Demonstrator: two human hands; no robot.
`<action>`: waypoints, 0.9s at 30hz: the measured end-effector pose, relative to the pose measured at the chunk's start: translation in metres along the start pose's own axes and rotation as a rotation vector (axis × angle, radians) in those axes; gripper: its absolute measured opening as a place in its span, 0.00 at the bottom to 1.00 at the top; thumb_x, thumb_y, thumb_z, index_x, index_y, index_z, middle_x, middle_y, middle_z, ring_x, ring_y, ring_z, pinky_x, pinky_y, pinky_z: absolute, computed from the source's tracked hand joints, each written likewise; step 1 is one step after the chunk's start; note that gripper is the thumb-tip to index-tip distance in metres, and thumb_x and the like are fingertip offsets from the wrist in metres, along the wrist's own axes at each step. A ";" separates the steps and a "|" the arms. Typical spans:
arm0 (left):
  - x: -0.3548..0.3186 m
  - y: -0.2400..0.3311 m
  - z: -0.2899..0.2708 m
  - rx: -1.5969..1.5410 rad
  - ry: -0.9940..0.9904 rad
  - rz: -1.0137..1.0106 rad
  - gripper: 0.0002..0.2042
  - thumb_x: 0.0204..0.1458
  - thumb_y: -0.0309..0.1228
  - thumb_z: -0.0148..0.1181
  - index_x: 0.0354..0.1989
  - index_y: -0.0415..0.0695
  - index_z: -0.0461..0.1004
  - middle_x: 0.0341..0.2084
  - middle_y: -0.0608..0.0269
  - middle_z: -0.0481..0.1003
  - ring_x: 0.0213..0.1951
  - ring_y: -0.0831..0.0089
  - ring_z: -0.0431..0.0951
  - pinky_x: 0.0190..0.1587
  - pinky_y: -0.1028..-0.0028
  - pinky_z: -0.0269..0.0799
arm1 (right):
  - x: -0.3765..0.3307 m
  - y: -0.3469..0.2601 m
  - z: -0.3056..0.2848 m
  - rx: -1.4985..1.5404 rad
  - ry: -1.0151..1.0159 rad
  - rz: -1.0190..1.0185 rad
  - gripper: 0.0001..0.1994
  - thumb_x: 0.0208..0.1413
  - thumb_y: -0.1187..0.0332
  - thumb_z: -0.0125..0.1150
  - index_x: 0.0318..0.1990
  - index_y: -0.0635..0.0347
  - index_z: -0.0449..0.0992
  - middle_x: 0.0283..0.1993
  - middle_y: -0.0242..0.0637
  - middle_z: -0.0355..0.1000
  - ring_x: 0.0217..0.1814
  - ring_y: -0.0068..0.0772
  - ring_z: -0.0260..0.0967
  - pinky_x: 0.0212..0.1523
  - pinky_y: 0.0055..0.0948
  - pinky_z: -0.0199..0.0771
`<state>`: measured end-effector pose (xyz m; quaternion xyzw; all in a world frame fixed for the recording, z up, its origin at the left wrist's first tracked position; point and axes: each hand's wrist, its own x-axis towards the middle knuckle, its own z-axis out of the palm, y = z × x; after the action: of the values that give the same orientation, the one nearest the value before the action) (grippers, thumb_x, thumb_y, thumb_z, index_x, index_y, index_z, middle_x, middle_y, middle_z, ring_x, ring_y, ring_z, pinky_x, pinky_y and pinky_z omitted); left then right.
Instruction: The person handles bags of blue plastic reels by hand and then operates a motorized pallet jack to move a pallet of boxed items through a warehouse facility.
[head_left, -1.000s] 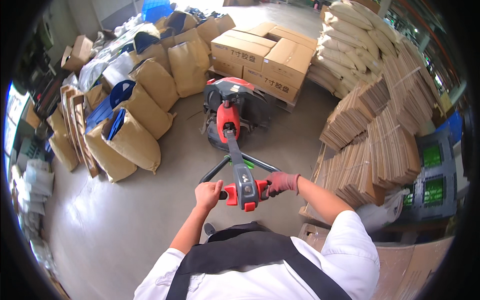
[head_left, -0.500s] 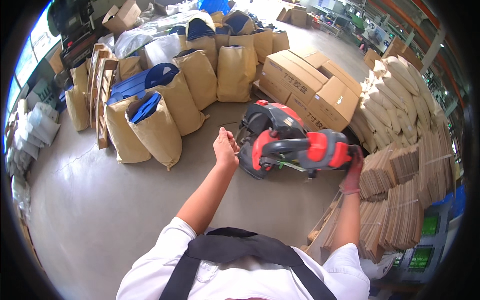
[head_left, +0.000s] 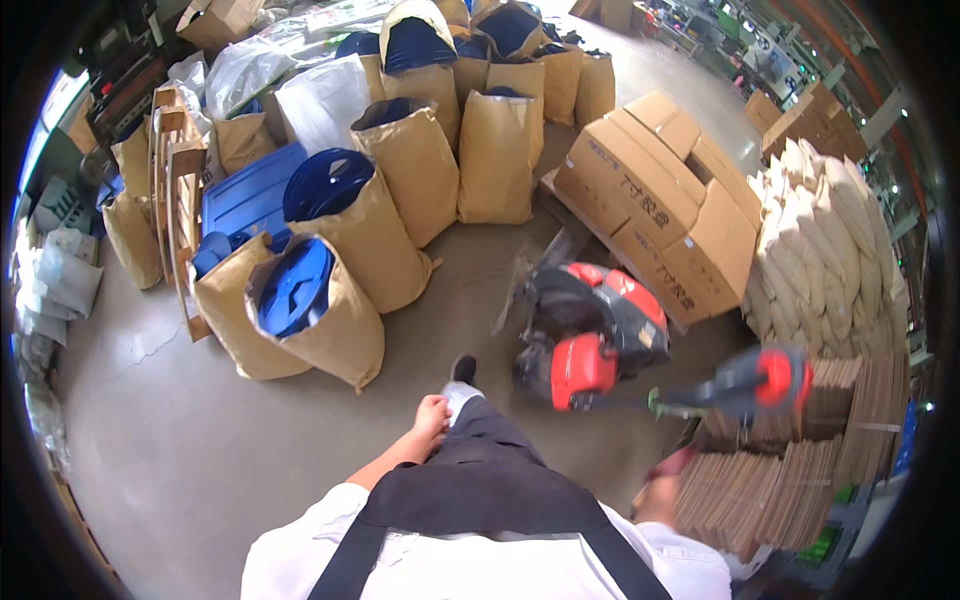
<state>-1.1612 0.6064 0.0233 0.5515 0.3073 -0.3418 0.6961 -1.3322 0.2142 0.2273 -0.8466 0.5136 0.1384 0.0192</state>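
Observation:
A red and black electric pallet jack [head_left: 590, 330] stands on the concrete floor in front of me. Its tiller with a red handle head [head_left: 775, 380] swings out to the right, blurred. My left hand [head_left: 432, 415] hangs by my dark trouser leg with its fingers curled and nothing in it. My right hand [head_left: 668, 468], in a reddish glove, is blurred below the tiller shaft, next to a stack of flattened cardboard [head_left: 770, 480]. Whether it still grips the tiller is unclear.
Brown paper sacks holding blue reels [head_left: 300, 300] stand at the left and rear. Cardboard boxes on a pallet [head_left: 660, 200] lie beyond the jack. White filled sacks [head_left: 830, 240] are stacked at the right. Blue crates and wooden frames [head_left: 180, 210] line the left side.
My left hand has dropped from near the jack to my leg. The tiller has swung further right and my right hand has come down toward the cardboard stack. My view has turned left.

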 end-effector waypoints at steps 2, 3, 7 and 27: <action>0.043 0.044 -0.014 0.012 0.048 0.007 0.06 0.58 0.30 0.45 0.42 0.46 0.66 0.18 0.67 0.66 0.13 0.80 0.58 0.14 0.76 0.56 | -0.016 -0.087 0.004 -0.385 -0.408 -0.453 0.26 0.62 0.54 0.42 0.64 0.58 0.56 0.63 0.43 0.58 0.63 0.45 0.56 0.62 0.37 0.57; 0.060 0.070 -0.021 0.055 0.090 0.045 0.07 0.58 0.30 0.44 0.42 0.45 0.66 0.18 0.66 0.67 0.12 0.80 0.59 0.13 0.76 0.56 | -0.003 -0.115 0.031 -0.176 -0.582 -0.576 0.25 0.62 0.54 0.42 0.62 0.57 0.58 0.62 0.44 0.59 0.62 0.45 0.57 0.61 0.37 0.58; 0.128 0.160 -0.071 0.224 0.340 0.193 0.07 0.57 0.28 0.44 0.40 0.45 0.68 0.15 0.66 0.68 0.11 0.79 0.59 0.13 0.76 0.55 | 0.106 -0.235 0.187 0.476 -0.725 -0.595 0.22 0.60 0.53 0.45 0.55 0.56 0.66 0.60 0.46 0.63 0.59 0.46 0.63 0.55 0.39 0.65; 0.366 0.442 0.074 0.291 0.458 0.164 0.08 0.53 0.33 0.52 0.36 0.43 0.73 0.21 0.60 0.75 0.25 0.71 0.76 0.30 0.69 0.71 | 0.549 -0.812 -0.018 0.797 -0.622 -0.958 0.29 0.45 0.68 0.66 0.56 0.67 0.65 0.55 0.48 0.68 0.58 0.39 0.63 0.58 0.33 0.60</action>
<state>-0.5861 0.5535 -0.0102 0.7316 0.3586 -0.1915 0.5473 -0.3792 0.1194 0.0162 -0.8294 0.0659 0.1518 0.5336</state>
